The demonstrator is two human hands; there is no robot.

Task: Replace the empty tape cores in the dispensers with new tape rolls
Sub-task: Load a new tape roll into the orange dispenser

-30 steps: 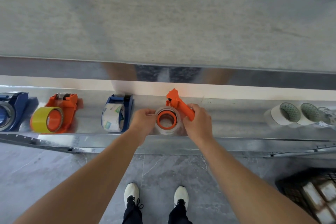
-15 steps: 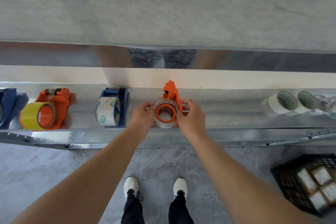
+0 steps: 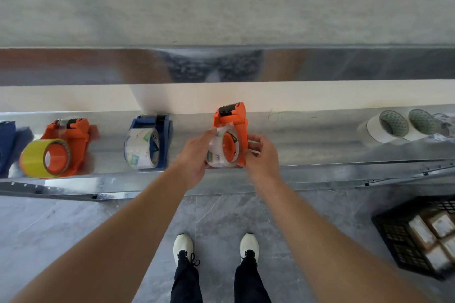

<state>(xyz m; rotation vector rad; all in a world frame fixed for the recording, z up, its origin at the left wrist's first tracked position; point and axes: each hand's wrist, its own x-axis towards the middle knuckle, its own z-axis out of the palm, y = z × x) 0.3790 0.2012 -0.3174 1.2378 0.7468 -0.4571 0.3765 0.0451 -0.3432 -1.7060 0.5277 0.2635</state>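
Observation:
An orange tape dispenser (image 3: 232, 119) stands on the metal shelf (image 3: 320, 145) straight in front of me, its toothed blade pointing away. A clear tape roll (image 3: 218, 149) sits on its orange hub. My left hand (image 3: 195, 155) grips the roll from the left. My right hand (image 3: 262, 155) holds the dispenser's right side. To the left stand a blue dispenser with a clear printed roll (image 3: 145, 144) and an orange dispenser with a yellow roll (image 3: 55, 147). Another blue dispenser (image 3: 6, 140) is cut off at the left edge.
Several white tape rolls (image 3: 391, 128) lie at the right end of the shelf. A black crate (image 3: 398, 236) with boxes stands on the grey tiled floor at lower right. A mirror-like metal strip runs above the shelf. My shoes are below.
The orange dispenser has turned from lying slanted to standing straight with its blade away from me. Both hands have shifted with it and the roll now sits on the hub.

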